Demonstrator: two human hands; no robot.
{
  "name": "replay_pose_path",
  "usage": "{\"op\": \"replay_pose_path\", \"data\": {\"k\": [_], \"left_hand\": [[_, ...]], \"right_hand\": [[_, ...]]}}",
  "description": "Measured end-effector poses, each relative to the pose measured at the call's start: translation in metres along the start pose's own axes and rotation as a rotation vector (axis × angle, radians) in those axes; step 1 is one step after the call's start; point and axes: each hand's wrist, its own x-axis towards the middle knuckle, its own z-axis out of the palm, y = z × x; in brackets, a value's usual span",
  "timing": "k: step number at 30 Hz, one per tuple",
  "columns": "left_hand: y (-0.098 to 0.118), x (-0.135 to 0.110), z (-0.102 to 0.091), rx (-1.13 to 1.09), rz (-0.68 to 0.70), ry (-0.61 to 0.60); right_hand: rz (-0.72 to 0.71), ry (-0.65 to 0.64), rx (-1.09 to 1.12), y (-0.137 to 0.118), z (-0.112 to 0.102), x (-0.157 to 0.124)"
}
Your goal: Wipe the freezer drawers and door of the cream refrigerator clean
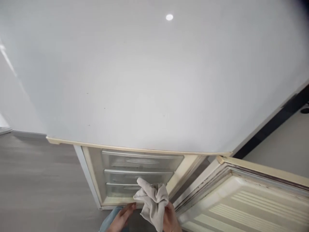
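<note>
My right hand [171, 217] is closed around a crumpled light grey cloth [154, 201], which bunches up above the fingers and hides part of them. To its left, my left hand [123, 216] holds nothing, its fingers stretched out toward the bottom edge of the freezer. The upright freezer [93, 167] stands open in front of me, with several clear-fronted drawers [142, 162] stacked inside. Its cream door [241, 199] is swung out to the right, and dark grime shows along the door seal [205, 185].
A broad white top surface [135, 80] fills the upper view, edged by a cream strip [135, 149] above the drawers. Grey wood-look floor [43, 183] lies at the left. A dark band [272, 125] runs along the right side. Part of a blue garment [111, 219] shows beside my left hand.
</note>
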Motion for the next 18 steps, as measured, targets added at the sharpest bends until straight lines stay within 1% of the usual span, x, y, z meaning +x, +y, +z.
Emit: {"op": "replay_pose_path", "data": {"k": [3,4,5,6,8,10,11,13,15,17,18], "left_hand": [[0.051,-0.004,0.017,-0.236,0.035,-0.219],[0.069,-0.008,0.021,-0.404,0.025,-0.298],[0.087,-0.011,0.023,-0.533,0.052,-0.341],[0.103,-0.014,0.025,-0.607,0.064,-0.391],[0.128,-0.015,0.026,-0.728,0.036,-0.453],[0.142,-0.01,0.027,-0.802,-0.018,-0.493],[0.145,-0.005,0.028,-0.825,-0.046,-0.502],[0.148,0.006,0.035,-0.822,-0.095,-0.482],[0.15,0.014,0.046,-0.745,-0.112,-0.427],[0.156,0.016,0.058,-0.613,-0.062,-0.391],[0.16,0.015,0.063,-0.539,-0.018,-0.399]], "right_hand": [[-0.042,0.03,-0.019,-0.012,0.004,-0.014],[-0.038,0.039,-0.028,-0.015,0.005,-0.019],[-0.026,0.049,-0.038,-0.018,0.005,-0.023],[-0.013,0.061,-0.05,-0.021,0.005,-0.029],[-0.005,0.088,-0.069,-0.026,0.001,-0.04],[-0.034,0.122,-0.082,-0.029,-0.005,-0.053],[-0.065,0.145,-0.098,-0.029,-0.01,-0.058],[-0.147,0.197,-0.164,-0.026,-0.023,-0.066],[-0.225,0.253,-0.25,-0.02,-0.04,-0.07],[-0.211,0.303,-0.28,-0.013,-0.061,-0.073],[-0.18,0.33,-0.272,-0.01,-0.072,-0.075]]}}
